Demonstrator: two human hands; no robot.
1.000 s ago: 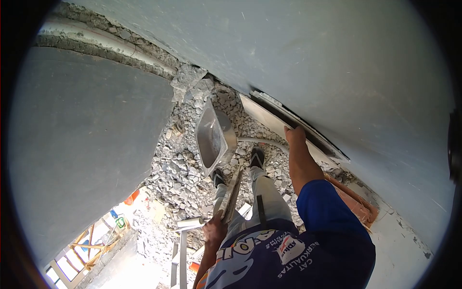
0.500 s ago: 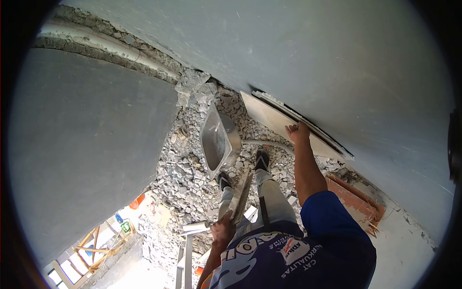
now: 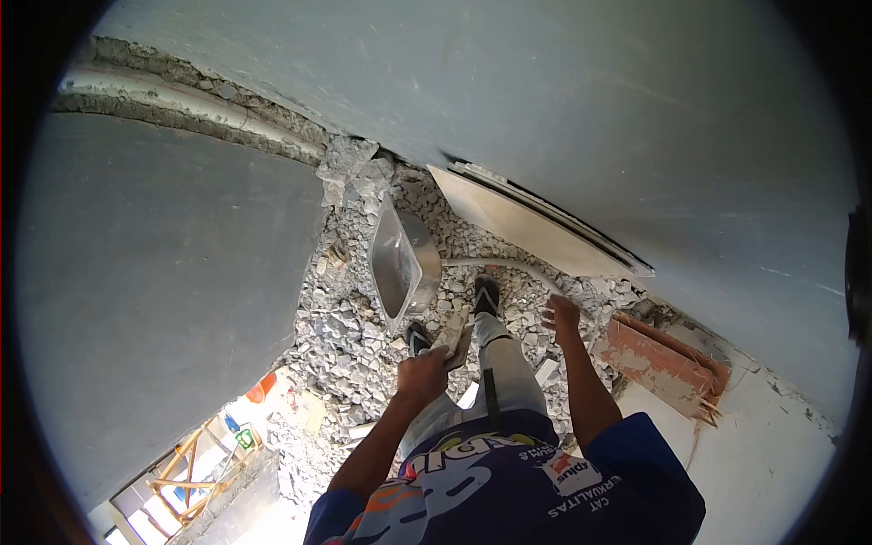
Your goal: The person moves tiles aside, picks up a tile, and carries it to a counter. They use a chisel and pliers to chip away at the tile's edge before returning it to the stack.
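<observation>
My left hand [image 3: 423, 375] is closed around a narrow, flat grey strip [image 3: 460, 339] in front of my legs. Dust marks its surface, and the hand hides its lower end. My right hand [image 3: 563, 314] hangs over the rubble at my right side, fingers apart and holding nothing. Close to it runs a grey pipe or hose [image 3: 504, 262]. Beyond the right hand, a pale panel [image 3: 509, 218] leans with thinner sheets against the grey wall. A metal basin [image 3: 396, 268] lies tipped on its side ahead of my feet.
Broken concrete rubble [image 3: 350, 336] covers the floor under my feet. A reddish-brown board [image 3: 658, 363] with splintered ends lies at right. Concrete chunks [image 3: 350, 168] sit in the corner between the walls. A white pipe [image 3: 182, 100] runs in a wall groove.
My right hand has left the leaning panel's edge and come back toward my body. My left hand has risen with the strip, which now looks shorter from this angle.
</observation>
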